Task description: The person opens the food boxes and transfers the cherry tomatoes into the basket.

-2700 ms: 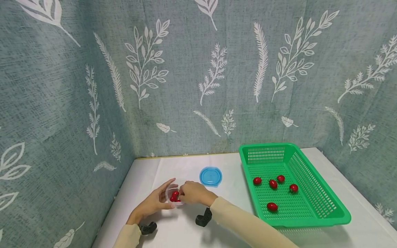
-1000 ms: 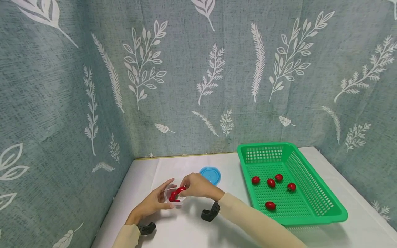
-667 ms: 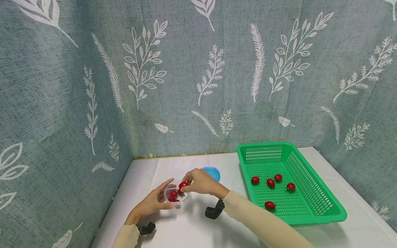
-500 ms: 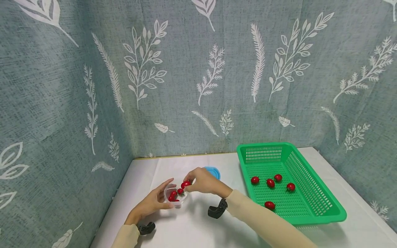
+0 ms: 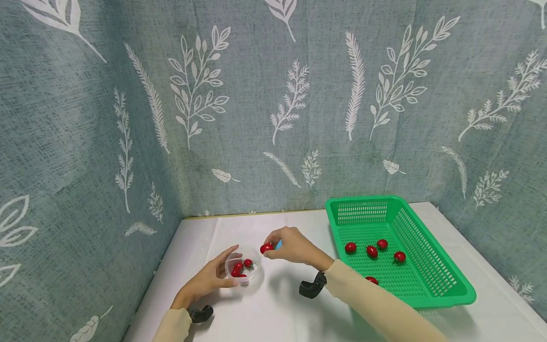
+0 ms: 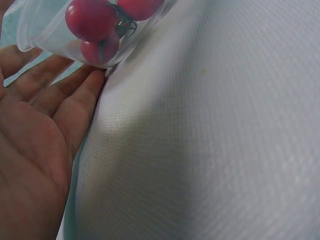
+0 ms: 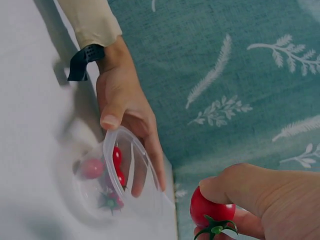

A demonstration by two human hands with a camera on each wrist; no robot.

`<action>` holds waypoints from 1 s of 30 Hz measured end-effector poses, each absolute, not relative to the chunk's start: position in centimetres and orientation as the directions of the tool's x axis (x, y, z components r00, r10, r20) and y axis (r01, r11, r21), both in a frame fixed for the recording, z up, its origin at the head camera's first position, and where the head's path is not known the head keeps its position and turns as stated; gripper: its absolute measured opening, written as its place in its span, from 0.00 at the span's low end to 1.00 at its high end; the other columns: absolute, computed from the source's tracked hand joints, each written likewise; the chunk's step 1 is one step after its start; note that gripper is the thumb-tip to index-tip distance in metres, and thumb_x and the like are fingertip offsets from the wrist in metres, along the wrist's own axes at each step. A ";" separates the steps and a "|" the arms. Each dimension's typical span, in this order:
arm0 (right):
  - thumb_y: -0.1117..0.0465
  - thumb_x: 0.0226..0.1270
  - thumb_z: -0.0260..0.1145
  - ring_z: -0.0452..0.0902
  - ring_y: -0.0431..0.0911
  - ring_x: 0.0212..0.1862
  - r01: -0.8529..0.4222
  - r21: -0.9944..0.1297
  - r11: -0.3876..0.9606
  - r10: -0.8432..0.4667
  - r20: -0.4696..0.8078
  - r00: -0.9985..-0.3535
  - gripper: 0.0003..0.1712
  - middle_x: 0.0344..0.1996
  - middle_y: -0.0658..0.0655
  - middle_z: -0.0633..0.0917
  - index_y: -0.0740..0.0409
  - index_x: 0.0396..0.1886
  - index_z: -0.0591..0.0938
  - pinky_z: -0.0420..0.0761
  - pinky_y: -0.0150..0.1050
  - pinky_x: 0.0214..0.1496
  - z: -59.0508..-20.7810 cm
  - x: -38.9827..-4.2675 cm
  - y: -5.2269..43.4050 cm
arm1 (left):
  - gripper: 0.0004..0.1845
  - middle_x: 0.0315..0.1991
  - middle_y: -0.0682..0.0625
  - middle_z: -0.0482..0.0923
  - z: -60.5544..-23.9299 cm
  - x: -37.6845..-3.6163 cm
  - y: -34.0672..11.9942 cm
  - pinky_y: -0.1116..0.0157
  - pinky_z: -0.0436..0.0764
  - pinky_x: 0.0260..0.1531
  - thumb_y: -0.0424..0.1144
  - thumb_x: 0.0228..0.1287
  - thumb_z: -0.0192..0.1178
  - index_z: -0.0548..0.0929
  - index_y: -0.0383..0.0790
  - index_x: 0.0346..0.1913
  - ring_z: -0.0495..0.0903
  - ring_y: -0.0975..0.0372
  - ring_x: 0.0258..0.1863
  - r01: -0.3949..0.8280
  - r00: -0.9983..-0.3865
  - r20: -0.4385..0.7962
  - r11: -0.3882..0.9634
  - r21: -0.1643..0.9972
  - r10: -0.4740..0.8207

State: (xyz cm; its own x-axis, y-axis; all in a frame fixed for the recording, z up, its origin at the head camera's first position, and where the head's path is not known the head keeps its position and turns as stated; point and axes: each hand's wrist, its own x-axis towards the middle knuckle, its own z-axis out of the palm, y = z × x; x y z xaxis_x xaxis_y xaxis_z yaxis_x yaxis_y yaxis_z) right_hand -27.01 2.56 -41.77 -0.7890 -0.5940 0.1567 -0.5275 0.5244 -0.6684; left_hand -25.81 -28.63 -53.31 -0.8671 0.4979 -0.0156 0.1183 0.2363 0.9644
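Note:
My left hand [image 5: 206, 281] holds a round clear plastic container [image 5: 255, 276] from its left side, with the thumb at the rim in the right wrist view. Several red cherry tomatoes [image 5: 238, 268] lie in it; their green stems show in the left wrist view. To the right of the container, above the table, my right hand [image 5: 296, 246] pinches one cherry tomato [image 5: 266, 248] between thumb and fingers. In the right wrist view that held tomato [image 7: 207, 207] has its green stem downward.
A green perforated plastic basket [image 5: 446, 300] stands at the right with several cherry tomatoes [image 5: 372, 251] in it. A sliver of the blue lid [image 5: 279, 244] shows behind my right hand. Patterned cloth walls [image 5: 256, 95] border the white table [image 5: 239, 318] at the back and sides.
My right hand has come out of the container with a cherry tomato and moved right, covering most of the blue lid. The left hand keeps its place on the container.

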 end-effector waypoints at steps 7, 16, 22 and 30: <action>0.54 0.63 0.76 0.78 0.40 0.33 -0.511 -0.663 0.547 -0.562 0.161 -0.811 0.08 0.29 0.39 0.85 0.47 0.40 0.89 0.78 0.37 0.34 -42.0 -27.3 4.2 | 0.55 0.77 0.41 0.60 -53.5 -25.8 -28.7 0.75 0.70 0.64 0.36 0.62 0.74 0.49 0.48 0.84 0.59 0.47 0.77 0.117 -0.865 -0.022 0.244 0.963 0.501; 0.54 0.63 0.76 0.78 0.41 0.35 -0.476 -0.675 0.564 -0.510 0.168 -0.843 0.09 0.33 0.42 0.86 0.49 0.42 0.90 0.80 0.38 0.35 -41.8 -27.2 6.3 | 0.54 0.77 0.40 0.59 -53.5 -25.8 -28.8 0.76 0.70 0.63 0.34 0.64 0.73 0.47 0.46 0.84 0.58 0.46 0.77 0.127 -0.856 -0.006 0.222 0.967 0.517; 0.52 0.64 0.76 0.77 0.42 0.39 -0.456 -0.673 0.583 -0.469 0.180 -0.865 0.09 0.33 0.42 0.85 0.48 0.42 0.90 0.80 0.39 0.36 -41.7 -27.2 8.0 | 0.54 0.77 0.40 0.60 -53.2 -25.8 -28.7 0.75 0.69 0.64 0.35 0.64 0.73 0.49 0.48 0.84 0.57 0.46 0.78 0.126 -0.860 -0.012 0.235 0.964 0.510; 0.54 0.67 0.75 0.78 0.44 0.40 -0.439 -0.710 0.551 -0.467 0.175 -0.867 0.07 0.33 0.43 0.86 0.48 0.42 0.90 0.80 0.41 0.40 -42.0 -27.5 10.5 | 0.54 0.77 0.38 0.60 -53.0 -25.7 -28.6 0.75 0.69 0.65 0.35 0.63 0.74 0.50 0.48 0.84 0.58 0.45 0.77 0.132 -0.860 -0.006 0.232 0.964 0.511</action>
State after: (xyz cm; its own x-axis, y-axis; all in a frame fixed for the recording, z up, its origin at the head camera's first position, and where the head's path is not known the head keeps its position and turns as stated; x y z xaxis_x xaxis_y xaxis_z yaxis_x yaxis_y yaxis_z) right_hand -27.46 10.49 -41.97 -0.8670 -0.4666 0.1749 -0.4395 0.5506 -0.7097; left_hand -25.71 -28.60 -53.05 -0.8597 0.5108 -0.0057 0.1316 0.2322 0.9637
